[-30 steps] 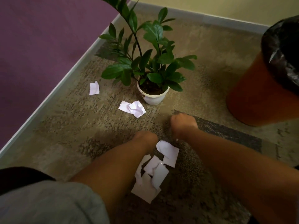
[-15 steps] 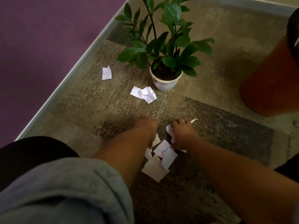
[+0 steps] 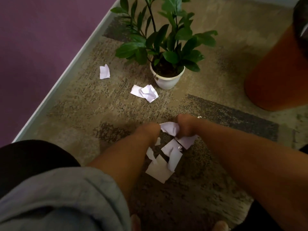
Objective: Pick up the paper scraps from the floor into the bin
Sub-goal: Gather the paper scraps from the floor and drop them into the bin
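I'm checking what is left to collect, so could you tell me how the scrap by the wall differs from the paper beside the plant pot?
The scrap by the wall is one small piece; the paper beside the plant pot looks like two overlapping pieces, one crumpled. The scrap lies alone; the paper sits near the white pot. Both are white, on the carpet.
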A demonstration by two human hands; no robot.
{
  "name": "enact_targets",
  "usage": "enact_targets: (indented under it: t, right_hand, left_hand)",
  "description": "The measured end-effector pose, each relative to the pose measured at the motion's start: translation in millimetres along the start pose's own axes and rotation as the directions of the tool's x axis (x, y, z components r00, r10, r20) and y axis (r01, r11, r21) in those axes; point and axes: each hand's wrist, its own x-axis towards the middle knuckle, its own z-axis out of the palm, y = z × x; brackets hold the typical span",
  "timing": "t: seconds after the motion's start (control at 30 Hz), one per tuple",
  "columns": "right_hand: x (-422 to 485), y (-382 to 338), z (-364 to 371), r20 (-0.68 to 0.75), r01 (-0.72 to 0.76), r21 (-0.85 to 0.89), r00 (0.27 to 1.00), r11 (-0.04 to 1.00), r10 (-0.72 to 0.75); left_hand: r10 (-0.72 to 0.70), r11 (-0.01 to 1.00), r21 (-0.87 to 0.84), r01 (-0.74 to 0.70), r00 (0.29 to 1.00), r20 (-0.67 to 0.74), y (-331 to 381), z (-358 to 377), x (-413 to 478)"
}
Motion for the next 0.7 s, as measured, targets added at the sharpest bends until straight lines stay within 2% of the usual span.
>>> enact_targets:
  t: [0.1, 0.2, 0.3, 0.37, 0.43, 0.5, 0.57, 0.7]
  right_hand:
    - [-15, 0, -13, 0.147, 0.113, -0.01, 0.983, 0.993, -0.111]
    - [-26, -14, -4, 0.224, 0.244, -0.055, 0.948, 0.968, -0.226]
    - [-27, -28, 26, 0.255, 0.368, -0.128, 0.909, 0.921, -0.328]
    - [-28, -32, 44, 0.222, 0.358, -0.131, 0.92, 0.925, -0.324]
    - [-29, -31, 56, 0.109, 0.267, -0.086, 0.96, 0.96, -0.258]
    - [-30, -27, 64, 0.011, 0.247, -0.125, 0.969, 0.961, -0.247]
    - [-28, -24, 67, 0.012, 0.277, -0.244, 0.959, 0.93, -0.282]
    - [-27, -28, 73, 0.039, 0.278, -0.39, 0.957, 0.878, -0.286]
  left_hand:
    - [-0.013, 0.991, 0.132, 0.0, 0.995, 0.099, -20, -28, -15]
    - [-0.047, 0.992, 0.119, 0.039, 0.997, 0.06, -55, -62, -30]
    - [-0.054, 0.995, 0.078, 0.057, 0.998, -0.039, -83, -90, -33]
    - [-0.046, 0.998, 0.049, 0.051, 0.994, -0.101, -94, -101, -30]
    - [-0.049, 0.998, 0.028, 0.053, 0.99, -0.134, -102, -105, -27]
    - [-0.048, 0.999, 0.009, 0.049, 0.991, -0.123, -102, -105, -24]
    - [-0.033, 0.999, 0.018, 0.034, 0.997, -0.066, -100, -101, -21]
    - [-0.001, 0.999, -0.04, -0.002, 0.998, -0.058, -96, -98, -16]
